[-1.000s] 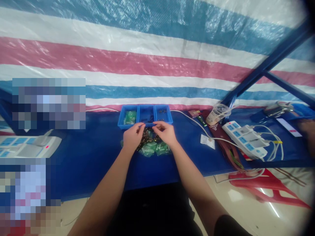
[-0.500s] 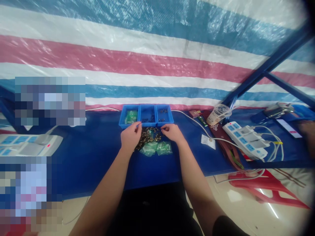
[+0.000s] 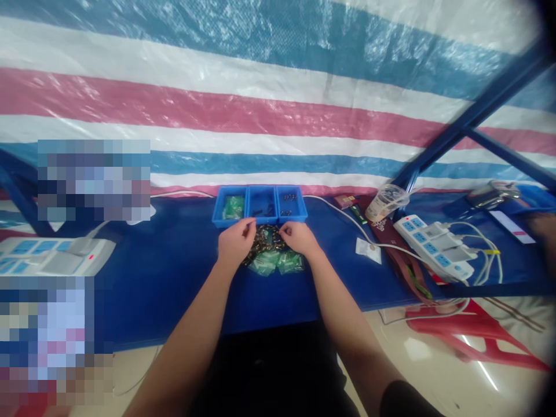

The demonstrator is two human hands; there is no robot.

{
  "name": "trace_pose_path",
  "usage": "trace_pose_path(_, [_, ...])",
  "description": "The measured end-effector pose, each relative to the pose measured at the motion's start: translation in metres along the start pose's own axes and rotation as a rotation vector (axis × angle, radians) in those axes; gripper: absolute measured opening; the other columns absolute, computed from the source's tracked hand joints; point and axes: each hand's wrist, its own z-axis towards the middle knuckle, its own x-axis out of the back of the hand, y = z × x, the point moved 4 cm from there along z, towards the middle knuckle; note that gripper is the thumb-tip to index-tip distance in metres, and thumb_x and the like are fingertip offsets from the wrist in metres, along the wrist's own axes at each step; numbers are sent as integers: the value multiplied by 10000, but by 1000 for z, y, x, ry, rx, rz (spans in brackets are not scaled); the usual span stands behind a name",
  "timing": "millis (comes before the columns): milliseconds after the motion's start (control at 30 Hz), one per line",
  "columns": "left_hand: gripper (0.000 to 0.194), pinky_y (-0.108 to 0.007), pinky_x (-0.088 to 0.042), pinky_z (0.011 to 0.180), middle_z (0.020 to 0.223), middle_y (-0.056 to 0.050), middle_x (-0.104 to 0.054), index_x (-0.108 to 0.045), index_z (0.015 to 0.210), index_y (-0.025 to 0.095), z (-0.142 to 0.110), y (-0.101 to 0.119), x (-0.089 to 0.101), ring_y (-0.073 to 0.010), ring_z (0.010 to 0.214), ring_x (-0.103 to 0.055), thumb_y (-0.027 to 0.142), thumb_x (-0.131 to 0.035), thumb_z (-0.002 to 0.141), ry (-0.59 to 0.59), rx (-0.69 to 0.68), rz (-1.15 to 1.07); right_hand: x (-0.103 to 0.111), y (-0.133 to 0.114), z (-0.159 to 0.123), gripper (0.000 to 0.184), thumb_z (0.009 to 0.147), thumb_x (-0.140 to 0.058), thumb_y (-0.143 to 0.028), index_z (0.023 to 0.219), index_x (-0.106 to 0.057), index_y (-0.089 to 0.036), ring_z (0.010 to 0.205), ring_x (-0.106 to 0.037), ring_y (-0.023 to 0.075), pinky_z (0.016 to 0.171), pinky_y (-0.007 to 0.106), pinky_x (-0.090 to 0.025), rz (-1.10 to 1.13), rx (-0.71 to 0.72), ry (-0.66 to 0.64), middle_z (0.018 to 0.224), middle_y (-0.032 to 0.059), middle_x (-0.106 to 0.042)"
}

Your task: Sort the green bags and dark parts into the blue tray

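Note:
My left hand (image 3: 237,242) is closed in a pinch at the left side of a pile of small brass-coloured metal parts (image 3: 263,238). On the pile's right side my right hand (image 3: 297,237) also pinches, its fingertips over the parts. Whatever either hand holds is too small to name. Small green-tinted plastic packets (image 3: 266,263) lie just in front of the pile. Behind the hands stand three joined blue bins: the left bin (image 3: 223,222) holds green packets, the middle bin (image 3: 263,220) dark small pieces, the right bin (image 3: 292,219) small dark metal pieces.
A power strip (image 3: 430,246) with plugged cables, a plastic cup (image 3: 388,201) and a brown strap-like item (image 3: 393,249) lie right. Another power strip (image 3: 56,256) is at left. A phone (image 3: 512,226) lies far right, near another person's hand (image 3: 542,226). A striped tarp (image 3: 278,110) hangs behind.
My hands were close together over the pile, then moved apart. Since then my right hand has shifted slightly left and my left hand slightly right, both still pinching.

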Motion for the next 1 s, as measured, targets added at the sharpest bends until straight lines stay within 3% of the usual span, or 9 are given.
trace_pose_path(300, [290, -226, -455, 635, 781, -19, -738, -727, 1044, 221, -1, 3, -1, -143, 687, -671, 376, -511, 929, -23, -24, -30, 0, -3, 0, 205, 873, -592, -411, 963, -720, -278, 730, -633, 155, 618, 234, -398, -42, -27, 13, 816, -4, -722])
trace_pose_path(533, [282, -224, -457, 639, 779, -17, -739, -729, 1044, 221, 0, 3, 0, -141, 680, -671, 372, -525, 921, -29, -3, -22, -1, -5, 1, 211, 870, -585, -370, 1008, -731, -305, 763, -650, 166, 634, 239, -419, -44, 2, -19, 839, -8, -733])
trace_pose_path(767, [298, -223, -463, 654, 766, -22, -732, -726, 1050, 214, 0, 0, 2, -142, 691, -669, 384, -518, 924, -29, 7, -21, 1, -7, -2, 179, 897, -561, -322, 962, -713, -253, 790, -642, 183, 682, 251, -430, -103, 13, -44, 885, 43, -724])
trace_pose_path(1000, [293, -227, -452, 642, 738, -6, -716, -727, 1032, 219, -2, 1, 0, -126, 641, -641, 382, -508, 928, -43, -14, -41, 6, -8, -4, 161, 894, -574, -301, 984, -681, -221, 769, -603, 151, 657, 229, -395, -35, 86, -23, 889, 38, -690])
